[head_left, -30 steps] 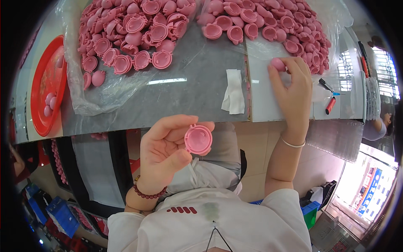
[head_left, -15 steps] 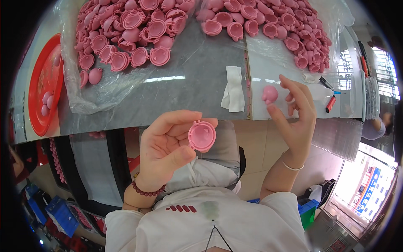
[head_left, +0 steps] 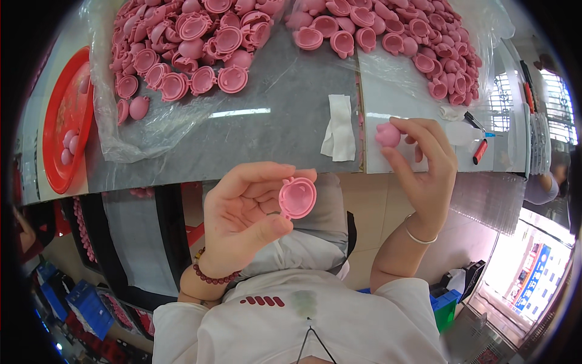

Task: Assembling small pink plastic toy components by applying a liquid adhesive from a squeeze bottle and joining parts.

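Note:
My left hand [head_left: 242, 209] is closed on a pink plastic half-shell [head_left: 297, 198], held by its rim between thumb and fingers just off the table's front edge. Its hollow round inside faces me, and small tabs stick out at its edge. At the right part of the table, my right hand [head_left: 427, 151] has thumb and forefinger closed around a second pink shell piece [head_left: 387, 134]. That one shows its rounded outside, with small bumps on its left side. The other fingers of this hand are curled behind.
Two heaps of pink shells, one at the left [head_left: 191, 48] and one at the right [head_left: 418, 42], lie on clear plastic sheeting. A white cloth strip [head_left: 339, 128] lies between my hands. A red basin [head_left: 56, 164] stands far left, and a red-handled tool [head_left: 479, 151] lies right.
My right hand's forefinger and thumb have closed onto the pink piece on the table, which has turned. The half-shell in my left hand has tilted and shifted slightly right.

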The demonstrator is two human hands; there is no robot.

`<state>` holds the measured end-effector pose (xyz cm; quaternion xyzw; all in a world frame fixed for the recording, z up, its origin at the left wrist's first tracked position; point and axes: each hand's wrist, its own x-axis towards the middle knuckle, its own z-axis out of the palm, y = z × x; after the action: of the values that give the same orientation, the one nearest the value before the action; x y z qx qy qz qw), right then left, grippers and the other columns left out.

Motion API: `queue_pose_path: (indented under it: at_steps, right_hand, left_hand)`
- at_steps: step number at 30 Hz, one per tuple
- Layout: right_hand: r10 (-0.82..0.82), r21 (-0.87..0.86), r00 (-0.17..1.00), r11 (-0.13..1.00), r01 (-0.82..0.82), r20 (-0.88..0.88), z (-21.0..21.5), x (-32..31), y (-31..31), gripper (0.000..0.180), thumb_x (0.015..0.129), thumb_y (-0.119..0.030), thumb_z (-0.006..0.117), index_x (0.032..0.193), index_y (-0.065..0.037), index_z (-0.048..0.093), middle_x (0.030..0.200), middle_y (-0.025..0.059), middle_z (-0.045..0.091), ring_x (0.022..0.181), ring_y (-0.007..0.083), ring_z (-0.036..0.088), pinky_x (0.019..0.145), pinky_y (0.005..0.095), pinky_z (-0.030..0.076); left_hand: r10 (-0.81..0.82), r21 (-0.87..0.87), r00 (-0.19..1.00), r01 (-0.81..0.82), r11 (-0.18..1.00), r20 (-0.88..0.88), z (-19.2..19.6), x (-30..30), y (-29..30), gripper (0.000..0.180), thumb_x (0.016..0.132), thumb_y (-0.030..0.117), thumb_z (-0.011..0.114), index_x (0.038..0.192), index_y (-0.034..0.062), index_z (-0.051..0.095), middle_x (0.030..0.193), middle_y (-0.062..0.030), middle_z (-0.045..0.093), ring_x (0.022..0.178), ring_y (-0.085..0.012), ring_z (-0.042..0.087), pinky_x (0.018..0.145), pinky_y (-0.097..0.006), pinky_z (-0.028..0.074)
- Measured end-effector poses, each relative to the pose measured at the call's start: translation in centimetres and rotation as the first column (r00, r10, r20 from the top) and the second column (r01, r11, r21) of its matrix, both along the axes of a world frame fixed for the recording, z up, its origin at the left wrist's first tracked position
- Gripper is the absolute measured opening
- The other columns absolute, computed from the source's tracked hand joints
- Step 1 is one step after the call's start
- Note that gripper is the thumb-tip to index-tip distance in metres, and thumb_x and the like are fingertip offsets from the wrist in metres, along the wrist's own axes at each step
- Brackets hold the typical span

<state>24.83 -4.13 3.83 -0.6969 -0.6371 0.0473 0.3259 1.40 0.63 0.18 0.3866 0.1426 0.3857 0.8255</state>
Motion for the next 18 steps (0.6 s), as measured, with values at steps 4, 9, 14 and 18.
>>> queue_pose_path:
  at_steps: [4,9,14,18]
  right_hand:
    - [0.277,0.221,0.901,0.952,-0.21,-0.334,0.2,-3.6,-0.7,0.032,0.059,-0.015,0.073,0.086,0.0,0.061,0.078,0.0065,0.055,0.066,0.0146,0.05,0.053,0.0222,0.036]
    - [0.393,0.279,0.881,0.905,-0.32,-0.262,-0.8,-5.7,-0.2,0.039,0.053,-0.023,0.076,0.082,-0.001,0.062,0.078,0.0074,0.056,0.067,0.0158,0.051,0.056,0.0248,0.039]
    - [0.367,0.247,0.885,0.921,-0.302,-0.285,-1.2,-5.9,-0.3,0.04,0.052,-0.023,0.076,0.083,-0.001,0.062,0.077,0.0051,0.054,0.067,0.0165,0.051,0.055,0.0246,0.039]
    - [0.349,0.271,0.897,0.922,-0.277,-0.271,-1.5,-6.4,-0.6,0.04,0.052,-0.022,0.077,0.084,-0.004,0.062,0.077,0.004,0.054,0.066,0.0166,0.05,0.054,0.0239,0.039]
  left_hand:
    - [0.051,0.099,0.995,-0.042,0.994,-0.091,0.4,0.4,-0.2,0.042,0.071,-0.006,0.061,0.11,-0.0071,0.043,0.112,-0.023,0.05,0.103,-0.0228,0.052,0.087,-0.031,0.043]
    - [0.072,0.148,0.987,-0.051,0.988,-0.143,0.5,0.6,-0.6,0.039,0.071,-0.008,0.061,0.107,-0.0077,0.047,0.111,-0.0215,0.051,0.098,-0.0214,0.055,0.084,-0.03,0.045]
    - [0.112,0.227,0.974,-0.067,0.972,-0.195,0.4,0.5,-0.6,0.038,0.069,-0.01,0.061,0.105,-0.0082,0.049,0.11,-0.0209,0.052,0.096,-0.0211,0.055,0.083,-0.03,0.045]
    - [0.113,0.274,0.977,-0.061,0.96,-0.178,0.6,0.8,-0.5,0.041,0.068,-0.003,0.066,0.105,-0.0076,0.048,0.109,-0.0229,0.052,0.099,-0.0233,0.054,0.085,-0.031,0.044]
